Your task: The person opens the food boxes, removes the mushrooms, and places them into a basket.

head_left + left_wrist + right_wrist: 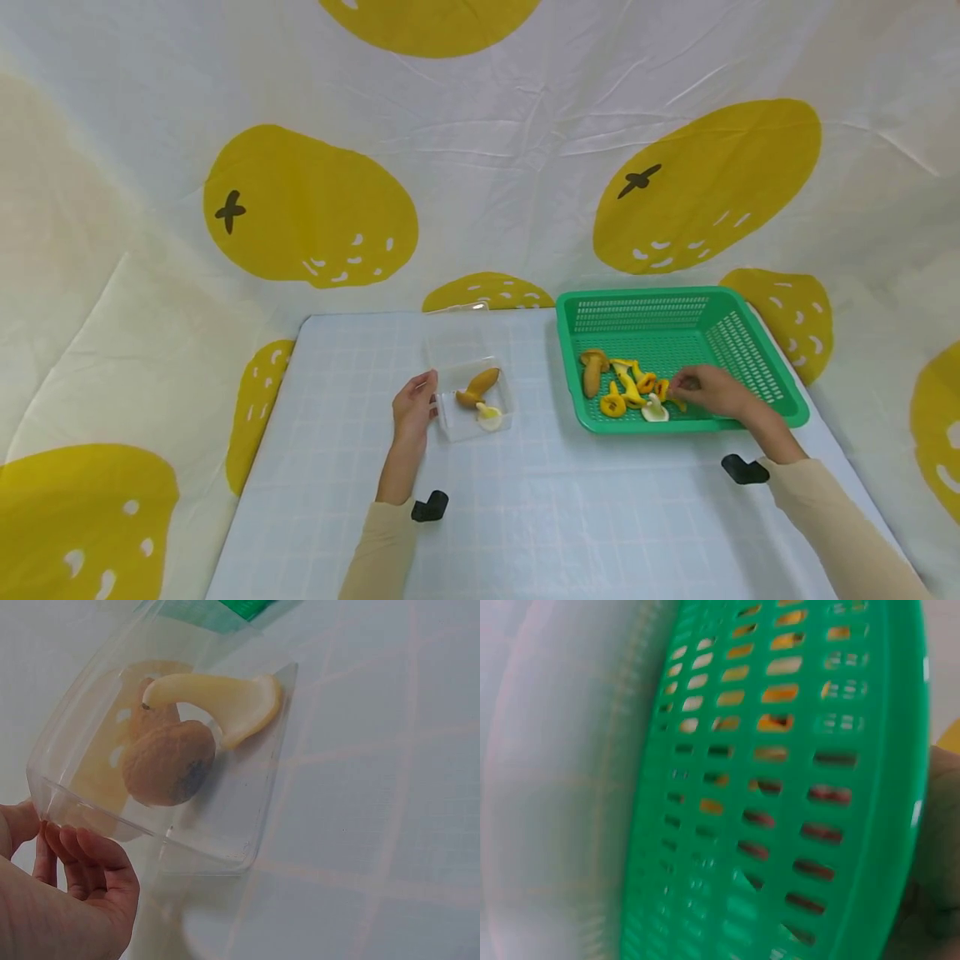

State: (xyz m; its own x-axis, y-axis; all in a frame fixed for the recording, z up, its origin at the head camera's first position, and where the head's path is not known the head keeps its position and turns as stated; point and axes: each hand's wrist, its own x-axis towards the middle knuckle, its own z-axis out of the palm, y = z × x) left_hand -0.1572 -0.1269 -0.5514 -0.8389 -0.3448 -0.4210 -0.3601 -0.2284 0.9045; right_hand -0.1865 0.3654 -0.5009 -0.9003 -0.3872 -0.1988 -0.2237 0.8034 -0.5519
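Observation:
In the head view my left hand (pixel 414 408) is at the left side of a clear plastic box (pixel 459 428) with its lid raised behind it. Seen from the left wrist, the thumb and fingers (pixel 105 859) pinch the box's rim near a corner. Inside lie a brown mushroom (pixel 169 765) and a pale yellow, flared mushroom (pixel 232 705). My right hand (pixel 716 392) reaches into a green basket (pixel 682 427), its curled fingertips at a small orange-yellow mushroom (pixel 663 388). Its fingertips are hidden behind the basket wall in the right wrist view, so the grip is unclear.
Several yellow mushrooms (pixel 612 404), a brown mushroom (pixel 592 375) and a white-yellow one (pixel 655 409) lie in the basket's left half. A pale checked cloth (pixel 555 508) covers the table. Behind hangs a white curtain (pixel 510 208) with yellow fruit prints.

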